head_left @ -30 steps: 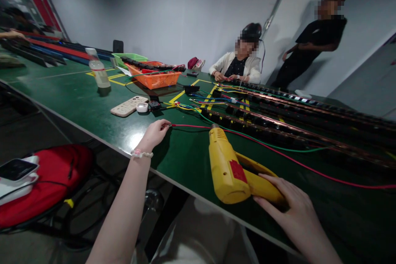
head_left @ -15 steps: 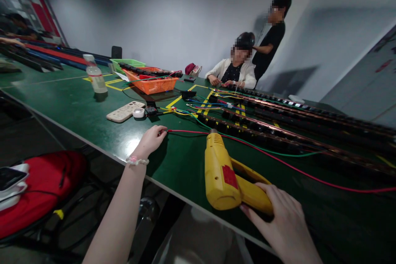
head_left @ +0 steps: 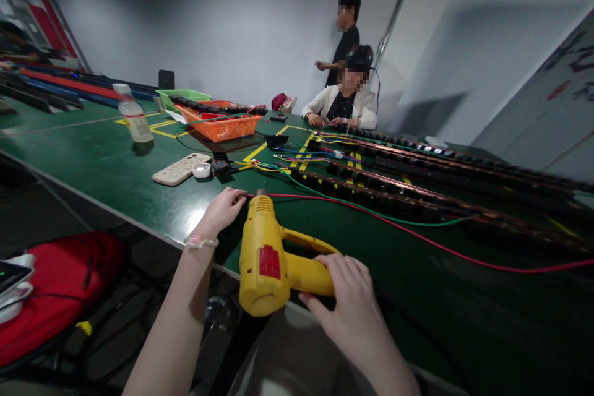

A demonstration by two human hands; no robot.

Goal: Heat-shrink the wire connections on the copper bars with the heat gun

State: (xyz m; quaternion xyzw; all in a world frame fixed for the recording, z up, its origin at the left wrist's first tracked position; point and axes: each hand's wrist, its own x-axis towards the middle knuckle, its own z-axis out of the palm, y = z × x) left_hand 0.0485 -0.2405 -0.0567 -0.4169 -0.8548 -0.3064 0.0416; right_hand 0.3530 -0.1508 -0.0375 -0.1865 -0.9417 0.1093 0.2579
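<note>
My left hand pinches the end of a red wire close above the green tabletop. From there the wire stretches away to the right edge of the view. Wrapped round the handle of a yellow heat gun is my right hand. The gun's metal nozzle points away from me, just right of my left fingertips and over the wire near its held end. A green wire curves behind the red one. The very tip of the red wire is hidden by my fingers.
Long black racks with copper bars fill the table's right side. Left of centre are a phone, a small white round case, a bottle and an orange basket. A seated person works across the table; another stands behind.
My right hand has brought the heat gun left, so its nozzle is now beside my left fingers. My left hand stays on the red wire. The standing person has moved left.
</note>
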